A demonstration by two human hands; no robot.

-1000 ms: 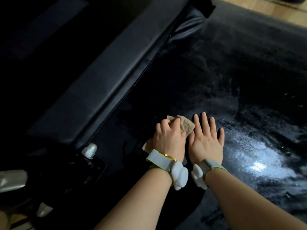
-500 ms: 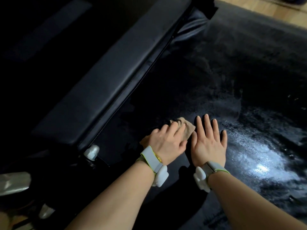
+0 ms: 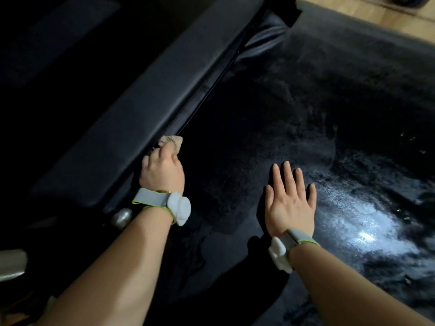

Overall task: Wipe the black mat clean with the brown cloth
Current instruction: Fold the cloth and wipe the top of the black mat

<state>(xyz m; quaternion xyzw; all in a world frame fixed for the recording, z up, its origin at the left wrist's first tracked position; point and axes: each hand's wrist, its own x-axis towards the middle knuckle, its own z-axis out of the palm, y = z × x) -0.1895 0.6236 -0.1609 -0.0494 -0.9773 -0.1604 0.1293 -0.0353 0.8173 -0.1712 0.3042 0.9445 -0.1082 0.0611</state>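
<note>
- My left hand (image 3: 162, 171) is closed around the brown cloth (image 3: 173, 142), which is bunched under my fingers with a crumpled corner poking out past them.
- The cloth sits at the far-left edge of the black mat (image 3: 270, 128), pressed right up against the long dark padded bench (image 3: 131, 107) that runs diagonally beside it. Whether the cloth touches the bench itself or only the mat, I cannot tell in this light.
- My right hand (image 3: 290, 203) lies flat and open on the mat, palm down, fingers spread and pointing away from me, well apart from the left hand.
- Both wrists carry a pale grey band with a white module: the left wristband (image 3: 162, 201) and the right wristband (image 3: 288, 245). A thin gold bangle (image 3: 163, 191) shows just above the left band.
- The mat's surface is dark and finely speckled, with duller smeared patches near the middle.
- A bright glare spot (image 3: 366, 236) shines on the mat to the right of my right hand, and the sheen fans out around it.
- At the top right, a strip of light wooden floor (image 3: 367, 12) shows beyond the mat's far edge.
- Near my left forearm a small rounded silver knob (image 3: 121, 218) sits at the bench's near end, and a grey metallic shape (image 3: 11, 263) shows at the left border; I cannot tell what it is.
- The room is dim; the far-left area is nearly black.
</note>
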